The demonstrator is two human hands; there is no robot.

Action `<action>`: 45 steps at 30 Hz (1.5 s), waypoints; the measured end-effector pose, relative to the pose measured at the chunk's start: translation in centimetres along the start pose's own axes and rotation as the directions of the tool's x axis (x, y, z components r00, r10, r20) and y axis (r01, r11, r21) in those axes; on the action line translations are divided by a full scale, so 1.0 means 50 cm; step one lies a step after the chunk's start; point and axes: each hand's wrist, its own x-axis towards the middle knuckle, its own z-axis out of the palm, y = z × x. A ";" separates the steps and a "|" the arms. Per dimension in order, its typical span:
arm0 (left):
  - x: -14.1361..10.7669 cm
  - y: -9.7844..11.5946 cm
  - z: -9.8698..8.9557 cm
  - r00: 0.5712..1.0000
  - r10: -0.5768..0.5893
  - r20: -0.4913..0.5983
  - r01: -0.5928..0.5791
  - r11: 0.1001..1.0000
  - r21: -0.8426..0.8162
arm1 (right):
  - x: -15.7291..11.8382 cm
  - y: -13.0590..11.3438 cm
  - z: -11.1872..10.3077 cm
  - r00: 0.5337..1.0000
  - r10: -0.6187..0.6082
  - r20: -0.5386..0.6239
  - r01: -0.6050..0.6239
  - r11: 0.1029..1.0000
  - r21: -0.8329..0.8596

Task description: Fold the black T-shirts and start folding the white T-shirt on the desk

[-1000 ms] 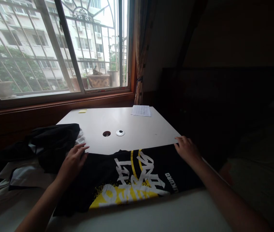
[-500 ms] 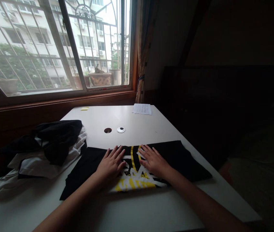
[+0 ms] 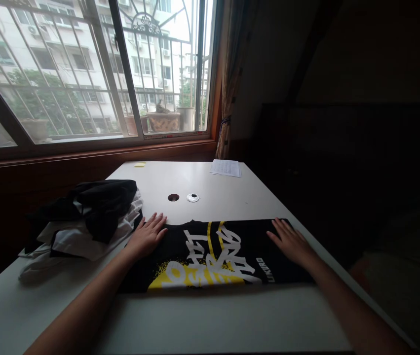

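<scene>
While your left hand [image 3: 146,236] and right hand [image 3: 291,240] press the black shirt [image 3: 210,256], fingers spread, "UKURO" reads (first letter unclear).

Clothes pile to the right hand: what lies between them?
The left hand and the printed black garment lie between them, as the head view shows.

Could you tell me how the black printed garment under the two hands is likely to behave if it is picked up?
The black garment will probably be floppy, since it lies flat like thin cloth. It looks light for its spread, being only a low layer on the table. Its loose edges may sag or unfold if lifted from one end.
</scene>
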 end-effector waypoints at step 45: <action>-0.004 -0.046 0.010 0.960 -0.150 -0.235 0.083 0.958 -0.274 | 0.032 0.059 0.042 0.972 0.128 -0.198 -0.113 0.990 0.087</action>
